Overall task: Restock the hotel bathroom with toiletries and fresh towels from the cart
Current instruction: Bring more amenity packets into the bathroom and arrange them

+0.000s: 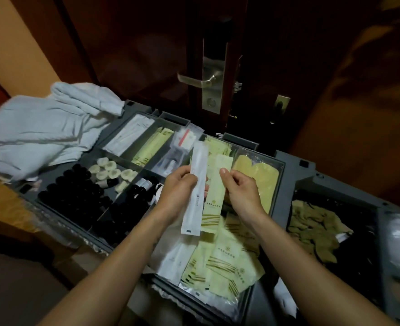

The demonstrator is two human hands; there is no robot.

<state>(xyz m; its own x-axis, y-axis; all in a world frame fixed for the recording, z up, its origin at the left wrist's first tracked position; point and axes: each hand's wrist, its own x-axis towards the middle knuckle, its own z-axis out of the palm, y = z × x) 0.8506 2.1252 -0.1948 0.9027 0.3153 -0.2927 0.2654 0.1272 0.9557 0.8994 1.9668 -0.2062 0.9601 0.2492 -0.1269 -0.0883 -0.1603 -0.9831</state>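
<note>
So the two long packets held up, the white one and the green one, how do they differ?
The white packet is almost plain; the green packet carries an emblem and gold stripes. The white packet looks longer than the green packet. The left hand grips the white packet; the right hand pinches the green packet. Both are flat, slim and held upright.

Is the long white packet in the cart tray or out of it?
Out: the left hand holds the white packet up above the tray.
</note>
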